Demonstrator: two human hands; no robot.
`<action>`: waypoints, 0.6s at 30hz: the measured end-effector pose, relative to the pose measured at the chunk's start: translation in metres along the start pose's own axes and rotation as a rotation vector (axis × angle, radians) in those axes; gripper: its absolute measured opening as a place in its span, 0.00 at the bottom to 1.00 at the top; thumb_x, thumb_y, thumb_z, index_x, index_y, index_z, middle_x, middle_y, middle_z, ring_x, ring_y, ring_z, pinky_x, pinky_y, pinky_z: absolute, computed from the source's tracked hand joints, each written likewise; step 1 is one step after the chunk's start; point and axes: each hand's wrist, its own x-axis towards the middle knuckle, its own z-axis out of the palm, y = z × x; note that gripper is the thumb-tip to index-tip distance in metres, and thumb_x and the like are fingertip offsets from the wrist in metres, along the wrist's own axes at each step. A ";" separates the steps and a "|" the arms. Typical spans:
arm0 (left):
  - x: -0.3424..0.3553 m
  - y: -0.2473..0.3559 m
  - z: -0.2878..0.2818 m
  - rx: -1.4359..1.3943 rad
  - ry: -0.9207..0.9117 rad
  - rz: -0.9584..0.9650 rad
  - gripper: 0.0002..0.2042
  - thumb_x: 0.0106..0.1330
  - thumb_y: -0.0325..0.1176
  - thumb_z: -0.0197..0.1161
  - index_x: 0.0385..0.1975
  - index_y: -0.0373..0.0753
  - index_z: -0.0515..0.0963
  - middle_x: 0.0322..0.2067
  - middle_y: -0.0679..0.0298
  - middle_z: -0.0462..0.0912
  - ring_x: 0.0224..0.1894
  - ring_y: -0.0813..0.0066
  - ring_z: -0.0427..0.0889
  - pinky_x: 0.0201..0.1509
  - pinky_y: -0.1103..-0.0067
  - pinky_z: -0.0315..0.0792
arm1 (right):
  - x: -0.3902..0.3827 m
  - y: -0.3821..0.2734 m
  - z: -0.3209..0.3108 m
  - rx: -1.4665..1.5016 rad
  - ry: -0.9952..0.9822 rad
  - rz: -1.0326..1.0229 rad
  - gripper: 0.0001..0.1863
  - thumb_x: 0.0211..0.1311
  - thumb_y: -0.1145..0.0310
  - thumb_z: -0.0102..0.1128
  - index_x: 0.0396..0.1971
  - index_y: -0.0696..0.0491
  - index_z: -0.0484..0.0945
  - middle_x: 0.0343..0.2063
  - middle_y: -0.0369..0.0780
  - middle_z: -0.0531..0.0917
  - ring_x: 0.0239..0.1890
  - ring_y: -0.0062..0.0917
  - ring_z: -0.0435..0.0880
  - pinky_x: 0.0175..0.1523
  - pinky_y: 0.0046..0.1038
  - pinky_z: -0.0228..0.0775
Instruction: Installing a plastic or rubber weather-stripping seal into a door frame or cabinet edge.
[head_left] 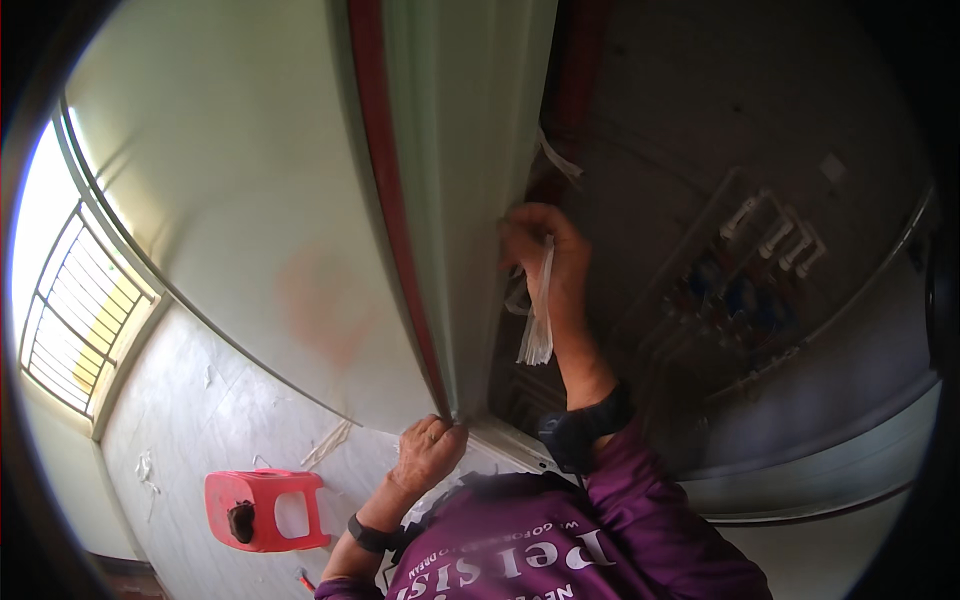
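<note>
**Right hand clasps pale strips beside a green upright; left hand sits at the foot of a red edge**

On a clock face centred on the view, a bundle of pale strips (538,335) lies just off the middle toward 3 o'clock. It is thin and whitish, its lower ends fanned out, and it hangs toward 6 o'clock from the right hand (568,268), which is closed on its upper part. That hand's fingers bend toward 9 o'clock, close to a pale green upright (465,120); their tips are blurred, so I cannot tell whether they touch it.

The left hand (430,450) is toward 7 o'clock, fingers curled at the lower end of a red edging (370,110); I cannot tell whether they clamp it. A ring shows on one finger. A black band (372,536) circles the left wrist, a bulkier dark watch (585,435) the right. A purple shirt (540,535) fills 6 o'clock.

A loose pale strip (560,158) sticks out at 1 o'clock. A broad pale panel (240,180) spans 10 o'clock, beside the red edging. Shadowed pipework (770,235) runs along the dark side, just above 3 o'clock. Between 7 and 8 o'clock, a red stool (270,482) bearing a dark lump (241,522) stands on a light floor (180,385) scattered with scraps (147,470). A barred window (75,300) is at 9 o'clock.
</note>
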 end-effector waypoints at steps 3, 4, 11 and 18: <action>-0.008 0.000 -0.004 0.018 0.008 -0.007 0.10 0.35 0.19 0.58 0.19 0.38 0.67 0.14 0.66 0.63 0.14 0.72 0.64 0.15 0.79 0.60 | -0.002 0.010 -0.012 0.023 -0.156 -0.096 0.04 0.44 0.80 0.52 0.24 0.60 0.69 0.19 0.35 0.71 0.17 0.13 0.68 0.22 0.15 0.61; -0.011 0.000 -0.006 0.028 0.006 -0.012 0.10 0.35 0.19 0.58 0.18 0.39 0.67 0.14 0.66 0.63 0.14 0.72 0.64 0.15 0.79 0.60 | -0.003 0.011 -0.015 0.025 -0.163 -0.101 0.04 0.44 0.80 0.52 0.24 0.60 0.69 0.19 0.35 0.71 0.17 0.13 0.68 0.22 0.15 0.61; -0.025 0.002 -0.016 0.048 0.034 -0.108 0.09 0.34 0.21 0.56 0.16 0.41 0.67 0.12 0.67 0.61 0.16 0.74 0.65 0.16 0.80 0.61 | -0.012 0.017 -0.008 0.086 -0.145 -0.301 0.04 0.49 0.75 0.50 0.26 0.57 0.68 0.21 0.35 0.71 0.20 0.14 0.68 0.24 0.15 0.61; -0.032 0.006 -0.020 0.078 -0.023 -0.170 0.08 0.35 0.21 0.55 0.16 0.41 0.66 0.13 0.67 0.62 0.16 0.73 0.66 0.17 0.80 0.61 | -0.011 0.003 -0.010 0.104 -0.189 -0.016 0.07 0.48 0.75 0.51 0.30 0.56 0.69 0.19 0.34 0.72 0.20 0.13 0.69 0.24 0.15 0.63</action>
